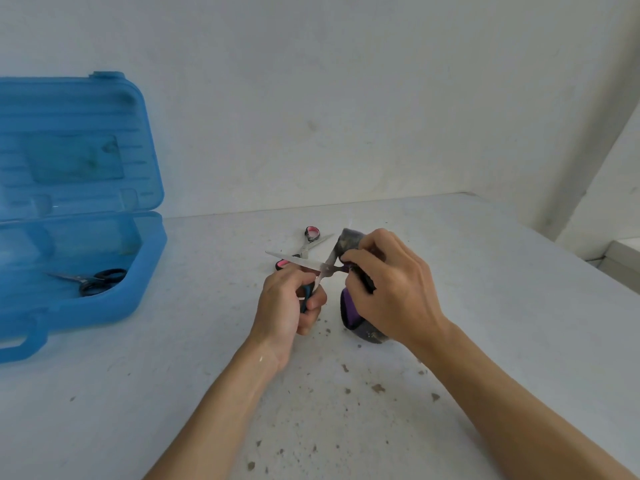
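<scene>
A left hand [285, 308] grips blue-handled scissors [294, 260], blades spread, while the right hand [394, 292] pinches a purple-and-black tool [349, 311] against them over a white table [502, 323].

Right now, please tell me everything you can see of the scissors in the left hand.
The scissors have shiny metal blades and a dark blue-green plastic handle. They are spread open and held above the table. One blade points left, tip free; the other is mostly hidden. The left hand grips the handle with curled fingers. The right hand holds a purple and dark tool near where the blades cross.
</scene>
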A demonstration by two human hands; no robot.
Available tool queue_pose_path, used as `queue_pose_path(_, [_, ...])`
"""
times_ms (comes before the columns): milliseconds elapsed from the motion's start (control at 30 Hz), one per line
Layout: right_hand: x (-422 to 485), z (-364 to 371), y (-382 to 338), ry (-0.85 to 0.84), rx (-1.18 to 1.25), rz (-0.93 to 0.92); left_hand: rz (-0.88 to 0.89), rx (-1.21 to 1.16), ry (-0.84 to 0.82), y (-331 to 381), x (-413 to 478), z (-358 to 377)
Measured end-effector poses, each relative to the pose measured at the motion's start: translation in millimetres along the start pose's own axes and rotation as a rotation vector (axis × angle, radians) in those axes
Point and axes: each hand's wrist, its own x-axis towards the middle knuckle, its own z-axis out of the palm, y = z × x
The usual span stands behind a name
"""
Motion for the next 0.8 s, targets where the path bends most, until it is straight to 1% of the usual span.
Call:
queue_pose_path(67, [1,-1,-2,0.027,0.024,0.002,0.001,-0.022,-0.007,0,0,0])
queue_pose_path(167, [-2,1,-4,-0.023,0.036,-0.143,0.018,-0.019,-0.014,1,-2,-1])
queue_pose_path(200, [-3,1,-3,-0.041,0.024,-0.165,0.030,0.003,-0.013,1,-3,-1])
queue_pose_path(267, [-3,4,1,-0.041,-0.025,-0.136,0.044,0.049,-0.004,1,-4,-2])
queue_pose_path(333, [-2,5,8,-0.025,-0.076,-0.052,0.038,0.061,0.006,0,-3,-2])
queue_pose_path(400, [1,1,13,0.005,-0.044,0.079,0.013,0.047,0.018,-1,-1,-2])
queue_pose_path(433, [3,-5,16,0.045,0.017,0.186,0.001,0.044,0.020,-1,0,-3])
queue_pose_path(533, [12,-25,31,0.189,0.312,0.592,-0.029,-0.018,0.001,-2,3,-7])
queue_pose_path(600, [16,-35,46,0.219,0.461,0.781,-0.060,-0.107,-0.011,-2,4,-10])
queue_pose_path(667, [19,-44,55,0.211,0.577,0.923,-0.096,-0.193,-0.001,-3,7,-13])
queue_pose_path(700, [20,-47,58,0.181,0.623,0.988,-0.106,-0.223,0.005,-3,8,-14])
queue_pose_path(800, [20,-48,61,0.017,0.699,1.126,-0.118,-0.272,0.009,-3,11,-17])
